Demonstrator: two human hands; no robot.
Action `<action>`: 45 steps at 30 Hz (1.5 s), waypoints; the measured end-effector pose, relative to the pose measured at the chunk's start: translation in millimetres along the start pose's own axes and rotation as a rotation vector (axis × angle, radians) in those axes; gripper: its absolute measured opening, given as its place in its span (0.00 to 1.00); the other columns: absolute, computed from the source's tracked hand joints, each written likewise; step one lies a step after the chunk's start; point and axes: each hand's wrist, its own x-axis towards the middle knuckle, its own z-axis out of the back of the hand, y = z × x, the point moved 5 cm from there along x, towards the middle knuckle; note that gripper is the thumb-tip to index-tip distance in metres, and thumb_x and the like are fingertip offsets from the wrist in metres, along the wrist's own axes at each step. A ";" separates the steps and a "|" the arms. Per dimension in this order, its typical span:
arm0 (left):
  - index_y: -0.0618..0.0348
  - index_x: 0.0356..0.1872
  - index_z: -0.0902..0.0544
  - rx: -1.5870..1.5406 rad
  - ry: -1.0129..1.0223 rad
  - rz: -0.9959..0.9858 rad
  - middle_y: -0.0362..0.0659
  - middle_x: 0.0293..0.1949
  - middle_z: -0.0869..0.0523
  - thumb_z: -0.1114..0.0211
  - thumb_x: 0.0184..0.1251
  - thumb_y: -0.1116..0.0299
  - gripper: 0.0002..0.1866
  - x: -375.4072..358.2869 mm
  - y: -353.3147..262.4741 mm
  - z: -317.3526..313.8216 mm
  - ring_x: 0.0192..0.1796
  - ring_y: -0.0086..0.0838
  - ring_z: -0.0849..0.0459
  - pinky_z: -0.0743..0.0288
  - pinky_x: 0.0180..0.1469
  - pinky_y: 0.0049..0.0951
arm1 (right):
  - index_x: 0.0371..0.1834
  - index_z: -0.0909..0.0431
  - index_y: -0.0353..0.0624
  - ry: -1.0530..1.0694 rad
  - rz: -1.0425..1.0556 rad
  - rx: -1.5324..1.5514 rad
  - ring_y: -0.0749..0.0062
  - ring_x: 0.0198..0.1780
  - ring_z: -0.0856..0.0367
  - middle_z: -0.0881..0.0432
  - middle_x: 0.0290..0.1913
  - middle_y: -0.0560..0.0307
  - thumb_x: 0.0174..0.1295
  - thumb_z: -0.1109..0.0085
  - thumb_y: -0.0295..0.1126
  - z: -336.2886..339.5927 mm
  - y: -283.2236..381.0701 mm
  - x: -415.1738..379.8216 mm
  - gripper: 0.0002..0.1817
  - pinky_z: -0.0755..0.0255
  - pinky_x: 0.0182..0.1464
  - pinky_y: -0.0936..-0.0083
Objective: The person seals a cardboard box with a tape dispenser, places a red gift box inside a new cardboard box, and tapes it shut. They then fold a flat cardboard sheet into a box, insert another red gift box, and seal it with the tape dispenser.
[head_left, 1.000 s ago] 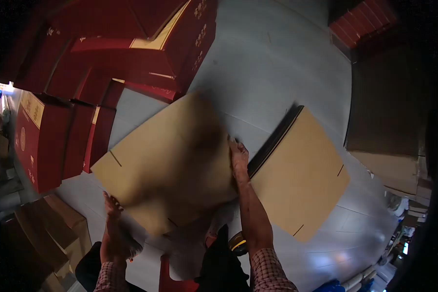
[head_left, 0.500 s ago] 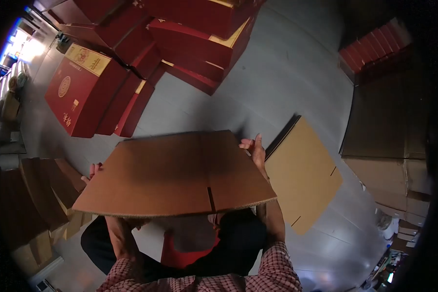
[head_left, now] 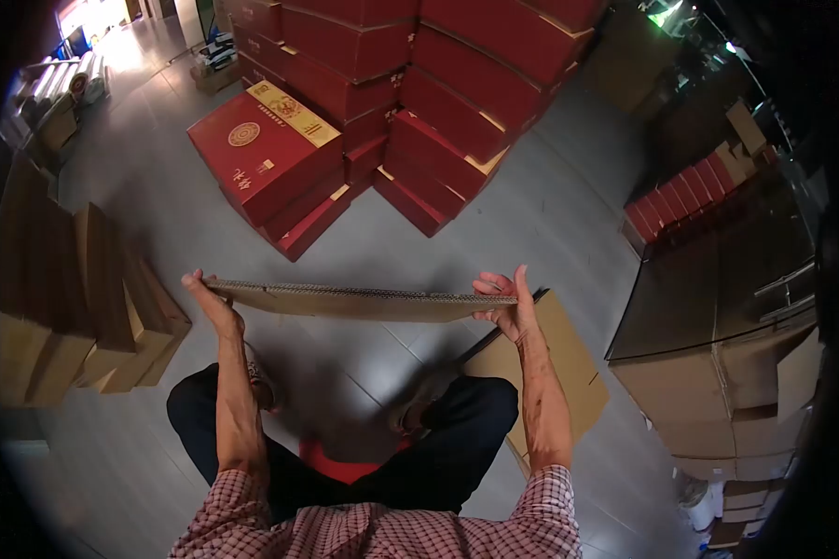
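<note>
A flat brown cardboard piece (head_left: 364, 304) is held up level in front of my knees, seen nearly edge-on. My left hand (head_left: 213, 300) grips its left end, with the thumb near the upper edge. At the right end my right hand (head_left: 508, 300) holds it between thumb and fingers, some fingers spread behind it. Another flat cardboard sheet (head_left: 555, 359) lies on the floor beside my right knee, partly behind my right forearm.
Red boxes (head_left: 280, 154) are stacked on the floor ahead. Folded cardboard (head_left: 126, 307) stands at the left. Large cartons (head_left: 680, 391) stand on the right, with a row of red boxes (head_left: 685, 196) beyond. A red seat (head_left: 340, 463) shows between my legs.
The held cardboard has tilted from showing its broad face to nearly edge-on and has moved away from my lap. Both arms are stretched farther forward, and the view has shifted.
</note>
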 end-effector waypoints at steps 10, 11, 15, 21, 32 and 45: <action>0.69 0.68 0.33 0.320 0.170 0.029 0.53 0.66 0.27 0.34 0.74 0.33 0.45 57.4 -7.9 59.8 0.68 0.39 0.28 0.36 0.74 0.40 | 0.73 0.24 0.35 0.402 -0.396 -0.509 0.58 0.65 0.17 0.16 0.64 0.46 0.72 0.31 0.48 -55.4 -31.3 -19.0 0.34 0.18 0.64 0.56; 0.70 0.70 0.34 0.362 0.215 0.015 0.55 0.68 0.28 0.34 0.73 0.33 0.47 54.9 -9.7 62.5 0.70 0.40 0.28 0.36 0.75 0.40 | 0.73 0.24 0.35 0.271 -0.399 -0.594 0.59 0.65 0.17 0.16 0.64 0.47 0.70 0.29 0.49 -46.4 -40.4 -15.9 0.35 0.18 0.64 0.57; 0.72 0.83 0.48 0.388 0.228 -0.027 0.63 0.79 0.37 0.28 0.67 0.32 0.62 33.9 -25.1 76.3 0.80 0.46 0.35 0.39 0.79 0.41 | 0.73 0.22 0.39 0.249 -0.395 -0.906 0.66 0.66 0.19 0.15 0.62 0.54 0.67 0.26 0.49 -64.7 -35.2 -24.2 0.36 0.16 0.61 0.60; 0.72 0.85 0.58 0.374 0.264 -0.074 0.65 0.82 0.44 0.20 0.57 0.35 0.73 20.3 -13.8 75.2 0.82 0.49 0.38 0.40 0.82 0.42 | 0.67 0.15 0.48 0.141 -0.325 -1.264 0.66 0.58 0.15 0.11 0.56 0.59 0.64 0.29 0.63 -93.0 -34.2 -36.6 0.37 0.15 0.51 0.60; 0.71 0.86 0.58 0.439 0.478 0.061 0.60 0.72 0.27 0.19 0.55 0.43 0.70 3.7 -45.9 80.4 0.72 0.46 0.25 0.31 0.75 0.39 | 0.40 0.13 0.38 -0.074 0.440 -1.850 0.27 0.47 0.15 0.11 0.42 0.32 0.79 0.53 0.63 -117.5 -27.2 -33.3 0.36 0.21 0.50 0.41; 0.58 0.86 0.40 0.574 0.819 0.020 0.39 0.63 0.17 0.44 0.59 0.83 0.48 -36.0 -46.7 91.9 0.60 0.29 0.22 0.26 0.63 0.27 | 0.52 0.21 0.32 -0.400 0.234 -1.686 0.27 0.54 0.14 0.13 0.49 0.25 0.66 0.40 0.32 -89.9 -54.3 0.8 0.16 0.20 0.58 0.44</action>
